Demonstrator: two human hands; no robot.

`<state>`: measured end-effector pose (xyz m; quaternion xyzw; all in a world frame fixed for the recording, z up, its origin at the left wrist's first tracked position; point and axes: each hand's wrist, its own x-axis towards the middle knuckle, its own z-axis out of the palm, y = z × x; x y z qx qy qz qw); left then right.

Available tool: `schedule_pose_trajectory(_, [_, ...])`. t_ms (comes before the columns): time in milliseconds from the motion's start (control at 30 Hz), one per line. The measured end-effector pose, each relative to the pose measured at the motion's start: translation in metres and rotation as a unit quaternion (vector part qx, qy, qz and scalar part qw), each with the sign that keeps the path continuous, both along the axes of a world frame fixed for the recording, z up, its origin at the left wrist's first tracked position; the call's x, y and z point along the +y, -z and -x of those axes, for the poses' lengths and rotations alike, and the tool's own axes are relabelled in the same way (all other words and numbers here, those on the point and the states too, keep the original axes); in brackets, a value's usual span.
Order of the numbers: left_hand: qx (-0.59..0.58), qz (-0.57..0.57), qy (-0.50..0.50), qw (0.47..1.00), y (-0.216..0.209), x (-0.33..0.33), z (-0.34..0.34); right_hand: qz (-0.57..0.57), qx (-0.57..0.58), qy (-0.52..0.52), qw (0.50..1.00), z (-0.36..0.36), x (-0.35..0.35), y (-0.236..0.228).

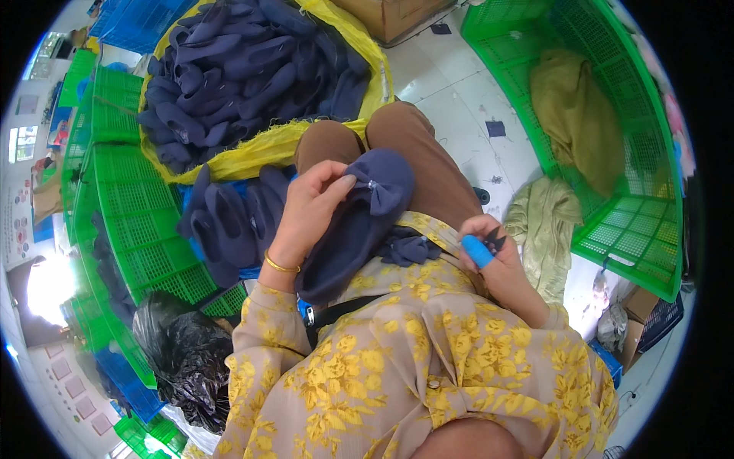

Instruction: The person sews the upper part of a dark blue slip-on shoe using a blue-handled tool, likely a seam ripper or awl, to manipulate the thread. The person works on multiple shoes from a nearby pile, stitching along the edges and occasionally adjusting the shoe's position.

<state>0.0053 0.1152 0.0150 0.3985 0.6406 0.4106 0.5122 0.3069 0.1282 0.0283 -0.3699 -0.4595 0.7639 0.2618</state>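
Note:
In my left hand (312, 200) is a navy fabric slip-on shoe (348, 241), held above my lap with thumb and fingers pinching near its toe. A navy bow (382, 187) with a small shiny piece at its centre sits on the toe. My right hand (493, 260), blue tape wrapped round one finger, is apart from the shoe to the right. Its fingers are closed round a small dark pointed thing (496, 239), too small to name surely. Between the hands, several loose navy bows (410, 249) lie on my lap.
A yellow woven sack (264, 157) full of navy shoes (237, 69) stands ahead. More shoes (222, 222) lie at my left, beside green crates (153, 229) and a black plastic bag (183, 356). On the right, a green crate (638, 229) holds an olive cloth or sack (573, 115).

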Motion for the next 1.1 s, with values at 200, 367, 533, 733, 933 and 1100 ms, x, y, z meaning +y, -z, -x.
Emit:
schedule_pose_trajectory(200, [-0.076,-0.047,-0.049,0.995,0.008,-0.010,-0.015,-0.197,-0.244,-0.001,0.950,-0.011,0.006,0.007])
schedule_pose_trajectory(367, [-0.045,-0.014,-0.021,0.999,0.011,-0.009,-0.022,-0.247,-0.286,-0.052,0.925,-0.031,0.008,0.013])
schedule_pose_trajectory(533, [0.042,-0.001,0.069,0.997,0.002,0.011,-0.019,-0.266,-0.308,-0.107,0.907,-0.017,0.018,-0.003])
schedule_pose_trajectory(733, [-0.051,0.034,0.028,0.998,0.009,0.025,-0.027,-0.379,-0.195,-0.074,0.902,0.011,0.031,-0.009])
schedule_pose_trajectory(933, [-0.099,0.084,-0.025,0.991,0.011,0.032,-0.033,-0.359,0.055,-0.019,0.932,0.062,0.045,0.005])
schedule_pose_trajectory(1100, [-0.090,0.105,-0.060,0.989,0.017,0.029,-0.031,-0.145,0.087,-0.035,0.985,0.072,0.040,0.005])
